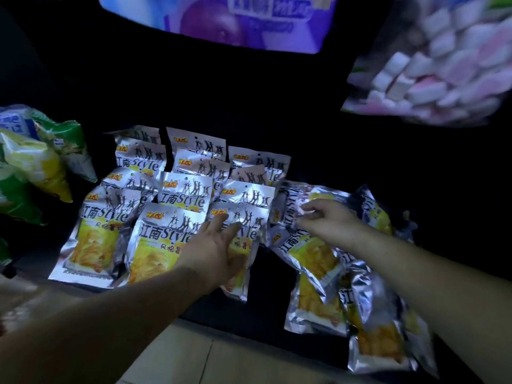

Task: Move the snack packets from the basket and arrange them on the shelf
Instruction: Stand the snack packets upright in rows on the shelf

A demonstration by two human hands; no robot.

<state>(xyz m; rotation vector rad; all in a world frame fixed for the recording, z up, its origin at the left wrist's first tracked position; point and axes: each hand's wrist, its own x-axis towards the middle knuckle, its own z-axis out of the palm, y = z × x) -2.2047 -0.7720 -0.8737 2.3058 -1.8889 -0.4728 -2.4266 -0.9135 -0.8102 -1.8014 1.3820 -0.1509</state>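
Observation:
Several silver and yellow snack packets [166, 206] stand in overlapping rows on a dark shelf [277, 314]. My left hand [219, 245] rests flat with fingers spread on the front packet [243, 245] of the right-hand row. My right hand [329, 223] pinches the top edge of a packet [293, 209] in a loose, tilted pile [346, 295] at the right of the shelf, some of it hanging over the front edge. No basket is in view.
Green and yellow chip bags [36, 167] crowd the left end of the shelf. A bag of pink and white marshmallows [443, 65] hangs at upper right, and a purple packet [235, 18] hangs above. The back of the shelf is dark. Tiled floor [194, 356] lies below.

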